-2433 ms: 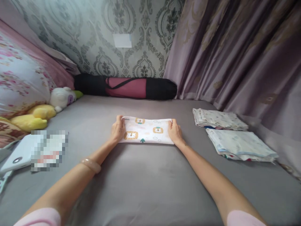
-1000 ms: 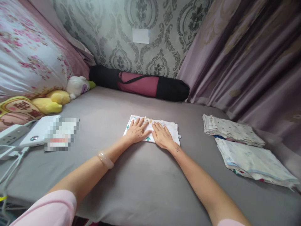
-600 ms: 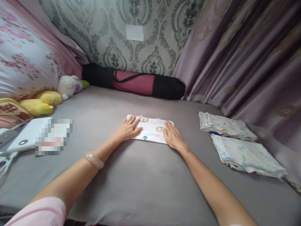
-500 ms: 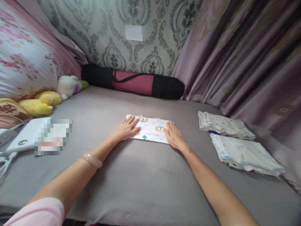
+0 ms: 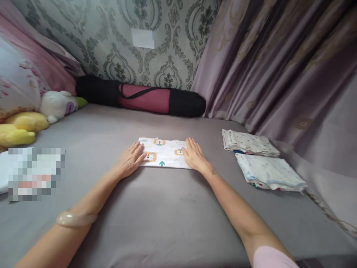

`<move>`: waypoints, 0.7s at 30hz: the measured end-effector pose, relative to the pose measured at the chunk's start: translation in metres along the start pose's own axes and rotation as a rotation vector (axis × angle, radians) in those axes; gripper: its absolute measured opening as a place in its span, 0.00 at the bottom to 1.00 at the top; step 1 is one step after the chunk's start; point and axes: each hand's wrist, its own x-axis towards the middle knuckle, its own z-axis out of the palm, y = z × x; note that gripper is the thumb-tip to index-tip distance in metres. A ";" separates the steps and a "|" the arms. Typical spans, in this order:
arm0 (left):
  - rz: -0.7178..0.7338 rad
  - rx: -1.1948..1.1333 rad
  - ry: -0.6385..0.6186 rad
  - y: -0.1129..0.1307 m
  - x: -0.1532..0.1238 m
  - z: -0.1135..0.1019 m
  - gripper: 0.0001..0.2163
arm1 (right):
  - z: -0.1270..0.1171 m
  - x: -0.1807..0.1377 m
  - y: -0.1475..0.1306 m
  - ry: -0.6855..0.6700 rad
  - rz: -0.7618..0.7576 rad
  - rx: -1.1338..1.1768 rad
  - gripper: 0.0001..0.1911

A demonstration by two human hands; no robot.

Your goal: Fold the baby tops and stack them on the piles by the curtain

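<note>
A folded white cloth [image 5: 164, 153] with small orange and green prints lies flat on the grey bed sheet [image 5: 167, 208]. My left hand [image 5: 131, 160] rests open at its left end, fingers stretched flat, tips on the cloth. At the cloth's right end my right hand [image 5: 194, 155] lies open and palm down. Neither hand grips anything.
Two stacks of folded cloths [image 5: 249, 142] [image 5: 269, 173] lie to the right near the purple curtain [image 5: 279, 67]. A black and red rolled bag [image 5: 142, 98] lies along the wall. Plush toys [image 5: 36, 117] and a floral pillow [image 5: 16, 83] sit at the left.
My hands have slid apart from the middle of the cloth to its two ends, smoothing it flat. The camera view has shifted to the right.
</note>
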 end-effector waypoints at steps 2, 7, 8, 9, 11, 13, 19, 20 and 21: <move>0.006 0.004 -0.002 0.000 -0.002 -0.002 0.29 | 0.010 0.002 -0.005 -0.008 -0.018 -0.001 0.36; -0.002 0.039 -0.069 0.002 -0.007 -0.006 0.30 | 0.030 0.003 -0.001 -0.015 -0.003 -0.001 0.36; -0.002 0.041 -0.076 0.002 -0.008 -0.007 0.30 | 0.031 0.002 0.000 -0.014 -0.008 0.003 0.36; -0.001 0.041 -0.080 0.001 -0.008 -0.007 0.31 | 0.031 0.002 0.001 -0.015 -0.010 0.006 0.36; 0.002 0.036 -0.087 0.000 -0.009 -0.007 0.31 | 0.028 0.001 0.001 -0.027 -0.006 0.016 0.36; 0.010 0.030 -0.081 -0.002 -0.009 -0.006 0.31 | 0.022 0.002 0.001 -0.064 0.012 0.036 0.36; 0.039 0.024 -0.031 -0.004 -0.011 -0.004 0.30 | 0.002 0.015 0.000 -0.146 0.038 0.079 0.34; 0.034 0.025 -0.036 -0.003 -0.011 -0.005 0.31 | 0.003 0.017 0.000 -0.100 0.032 0.070 0.35; 0.029 0.025 -0.042 -0.003 -0.011 -0.005 0.31 | 0.005 0.019 0.000 -0.053 0.028 0.062 0.35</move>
